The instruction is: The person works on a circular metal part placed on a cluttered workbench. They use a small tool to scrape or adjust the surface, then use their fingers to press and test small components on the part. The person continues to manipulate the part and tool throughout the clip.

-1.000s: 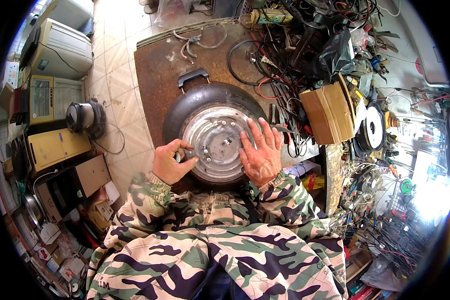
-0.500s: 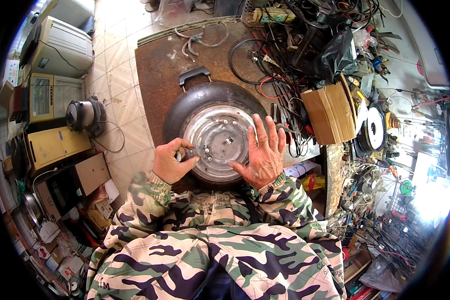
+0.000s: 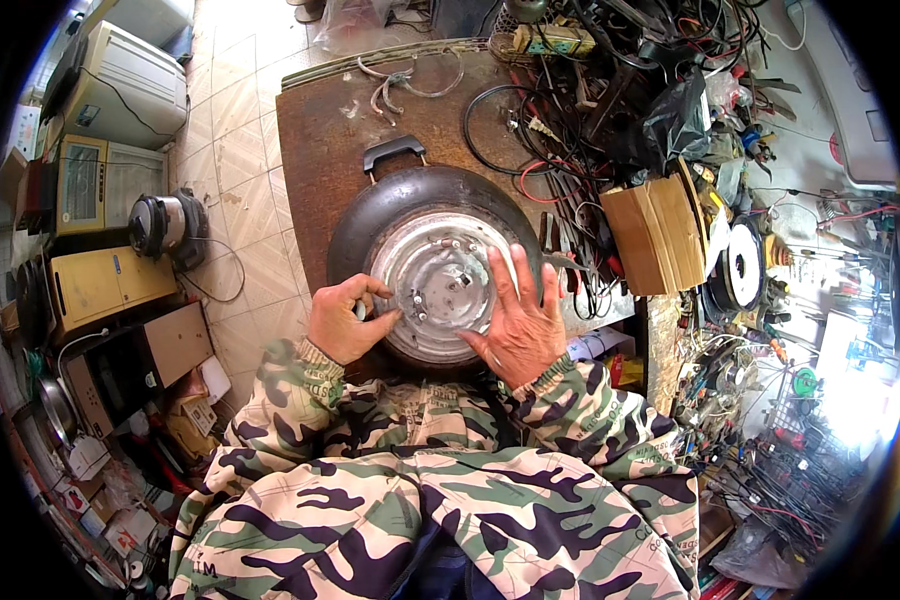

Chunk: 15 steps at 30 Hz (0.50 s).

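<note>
Fingers of left hand [image 3: 345, 320] curled narrow, tips pinched at left rim of metal plate [image 3: 440, 285]; small part perhaps held between them, too small to tell. Same spot and same curl as a second ago. Right hand [image 3: 518, 322] open wide, fingers splayed, laid flat on plate's right half and reaching onto black pan [image 3: 370, 215] rim beyond. Half a second ago lifted and tilted, palm partly off metal; now pressed down again as at the start. Judged: a brief re-seating of the steadying hand, while left keeps working one point on the rim. No sign of plate itself having turned or shifted.

Plate: round, silver, studded with small screws and posts near centre, seated in upturned base of pan. Pan lying bottom-up on brown board [image 3: 330, 110], black handle [image 3: 394, 152] pointing away from body. Both forearms in camouflage sleeves coming from lower edge.

Around: loop of black cable [image 3: 495, 130] on board behind pan; tangle of wires and tools to right; cardboard box [image 3: 655, 235] just beside pan on right; reel [image 3: 742, 265] beyond box. Left, on tiled floor: rice cooker [image 3: 160, 225], yellow appliance [image 3: 95, 285], white unit [image 3: 120, 90] further off.

Work judged still at fastener stage on left rim, nothing visibly removed.
</note>
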Available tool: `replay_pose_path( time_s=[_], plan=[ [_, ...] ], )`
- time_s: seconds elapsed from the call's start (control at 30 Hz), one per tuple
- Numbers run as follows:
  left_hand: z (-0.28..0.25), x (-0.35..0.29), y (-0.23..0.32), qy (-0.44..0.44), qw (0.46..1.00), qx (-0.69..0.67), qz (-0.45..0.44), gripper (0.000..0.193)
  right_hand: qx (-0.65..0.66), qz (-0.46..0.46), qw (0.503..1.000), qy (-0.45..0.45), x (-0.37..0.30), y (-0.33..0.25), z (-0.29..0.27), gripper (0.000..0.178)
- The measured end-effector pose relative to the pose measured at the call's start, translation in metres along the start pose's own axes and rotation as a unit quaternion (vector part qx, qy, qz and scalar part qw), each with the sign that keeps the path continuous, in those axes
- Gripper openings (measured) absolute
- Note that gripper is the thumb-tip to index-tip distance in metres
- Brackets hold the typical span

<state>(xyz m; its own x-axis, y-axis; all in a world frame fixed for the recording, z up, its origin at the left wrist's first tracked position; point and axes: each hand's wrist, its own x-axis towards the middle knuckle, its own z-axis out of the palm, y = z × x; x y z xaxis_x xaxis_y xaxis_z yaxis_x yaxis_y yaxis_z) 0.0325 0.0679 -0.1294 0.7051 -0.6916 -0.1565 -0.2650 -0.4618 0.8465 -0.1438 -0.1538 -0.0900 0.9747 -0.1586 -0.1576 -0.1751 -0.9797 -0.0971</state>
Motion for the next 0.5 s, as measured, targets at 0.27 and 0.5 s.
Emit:
replay_pose_path(
  time_s=[0.27,0.5],
  plan=[
    [0.0,0.001,-0.002,-0.001,1.0,-0.012,0.014,0.03,0.076,0.057,0.994,0.058,-0.014,0.007,0.004,0.079],
    [0.001,0.0,-0.006,-0.005,1.0,-0.01,0.019,0.031,0.083,0.066,0.993,0.052,-0.005,0.005,0.006,0.075]
  ],
)
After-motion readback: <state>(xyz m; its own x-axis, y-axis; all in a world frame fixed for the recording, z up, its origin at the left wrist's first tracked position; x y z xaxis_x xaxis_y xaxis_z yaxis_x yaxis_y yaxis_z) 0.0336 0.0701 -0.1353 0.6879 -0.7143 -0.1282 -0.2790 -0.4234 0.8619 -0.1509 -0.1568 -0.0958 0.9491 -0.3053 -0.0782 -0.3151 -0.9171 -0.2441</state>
